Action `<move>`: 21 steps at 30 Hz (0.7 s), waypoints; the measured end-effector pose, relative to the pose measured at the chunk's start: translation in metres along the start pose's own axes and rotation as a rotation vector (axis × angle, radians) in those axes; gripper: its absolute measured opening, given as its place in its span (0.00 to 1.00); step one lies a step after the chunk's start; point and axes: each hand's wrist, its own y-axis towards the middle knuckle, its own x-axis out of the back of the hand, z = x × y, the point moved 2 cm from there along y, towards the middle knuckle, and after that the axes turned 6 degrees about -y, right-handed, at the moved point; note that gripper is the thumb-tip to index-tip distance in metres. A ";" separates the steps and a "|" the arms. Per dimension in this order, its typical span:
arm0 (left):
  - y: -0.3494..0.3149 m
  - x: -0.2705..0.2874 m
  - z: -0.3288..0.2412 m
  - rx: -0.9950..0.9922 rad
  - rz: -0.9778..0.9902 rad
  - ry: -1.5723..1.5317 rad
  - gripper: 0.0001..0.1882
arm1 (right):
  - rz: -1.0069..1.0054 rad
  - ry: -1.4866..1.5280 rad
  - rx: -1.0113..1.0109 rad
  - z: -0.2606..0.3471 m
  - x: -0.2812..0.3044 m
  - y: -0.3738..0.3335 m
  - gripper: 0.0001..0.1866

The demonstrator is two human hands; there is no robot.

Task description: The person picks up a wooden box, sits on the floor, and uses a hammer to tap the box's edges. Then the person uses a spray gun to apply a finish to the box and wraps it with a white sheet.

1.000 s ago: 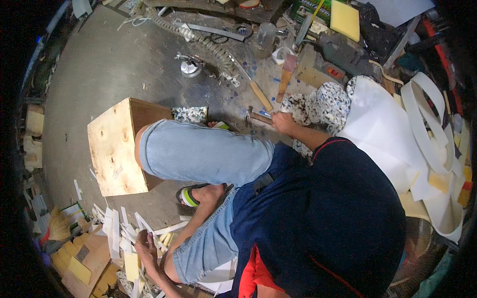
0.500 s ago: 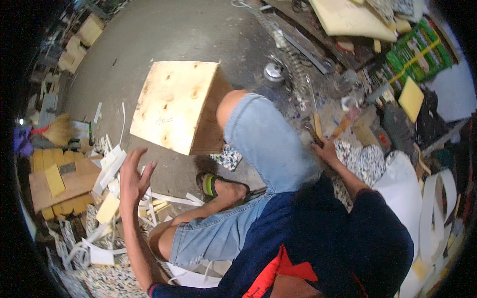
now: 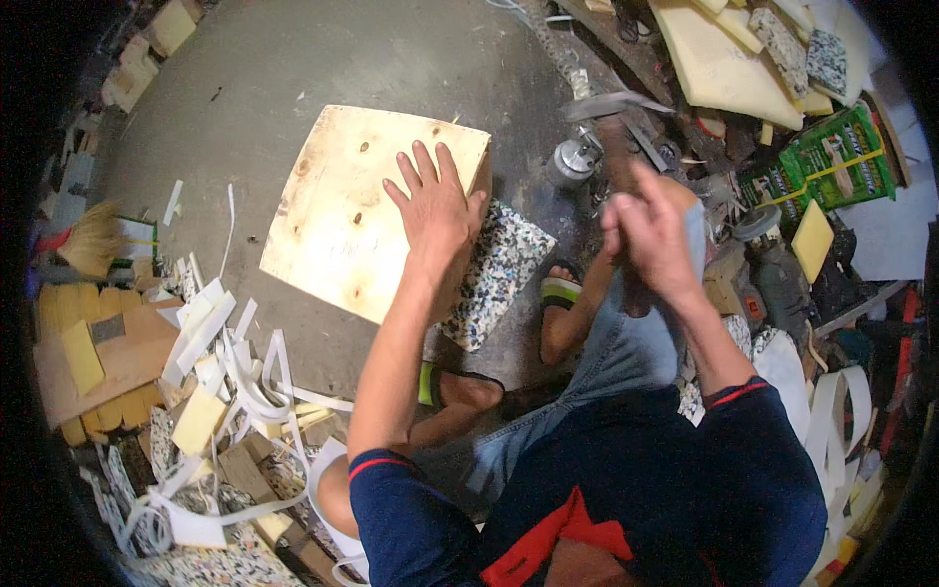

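A plywood box [image 3: 328,196] with dark knots on its pale top sits on the floor before me. My left hand [image 3: 435,210] lies flat on its top near the right edge, fingers spread. In my right fist [image 3: 650,230] is a hammer [image 3: 618,147], raised to the right of the box and smeared by motion; its head is at the upper end. Speckled foam [image 3: 504,259] lies against the box's right side, partly covered by it.
Beyond the hammer stands a silver cup-shaped metal thing [image 3: 570,161]. White strips [image 3: 254,377] and foam scraps are heaped at left, near a straw broom [image 3: 90,240]. Yellow foam sheets [image 3: 724,68] and a green package [image 3: 831,161] lie at the far right.
My left hand has moved right onto the box top. The right hand has lifted the hammer from the floor at right. My right knee has swung away from the box, baring the speckled foam.
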 end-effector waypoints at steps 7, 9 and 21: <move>0.003 -0.006 -0.001 -0.030 -0.026 0.033 0.42 | 0.099 -0.103 -0.276 -0.058 -0.066 0.055 0.35; 0.006 -0.006 -0.003 -0.003 0.031 0.056 0.42 | 0.031 -0.004 -0.223 -0.067 -0.061 0.065 0.35; 0.005 -0.010 -0.007 -0.023 0.015 0.167 0.40 | 0.002 -0.109 0.010 -0.047 -0.034 0.101 0.33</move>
